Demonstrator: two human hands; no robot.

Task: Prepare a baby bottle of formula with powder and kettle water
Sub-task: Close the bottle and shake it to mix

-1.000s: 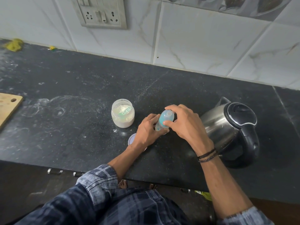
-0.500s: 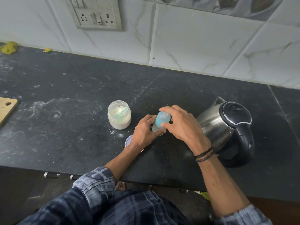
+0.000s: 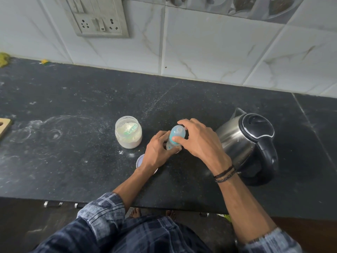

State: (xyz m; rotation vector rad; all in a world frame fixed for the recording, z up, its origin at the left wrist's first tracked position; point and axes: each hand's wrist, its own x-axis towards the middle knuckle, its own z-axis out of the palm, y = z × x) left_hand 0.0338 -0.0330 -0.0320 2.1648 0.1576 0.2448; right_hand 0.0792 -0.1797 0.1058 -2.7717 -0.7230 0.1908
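On the dark counter [image 3: 73,152], between the open powder jar [image 3: 128,132] and the steel kettle [image 3: 244,141], a small baby bottle [image 3: 176,137] is held upright. Its lower body is wrapped by the curled fingers of the left hand [image 3: 158,152]. Its teal collar and clear cap are pinched by the thumb and fingertips of the right hand [image 3: 198,141].

The bottle is judged light, stiff and smooth, so it is easily tipped or spun. It is best steadied low on the body while the ribbed collar is taken for twisting. Whether it is filled cannot be told. A scoop [image 3: 130,129] is seen lying in the powder, and the jar's lid [image 3: 139,160] is partly hidden under the left wrist.

Against the frame half a second earlier, little is changed. The same hold is kept in the same spot, and only the view is lifted slightly towards the wall.
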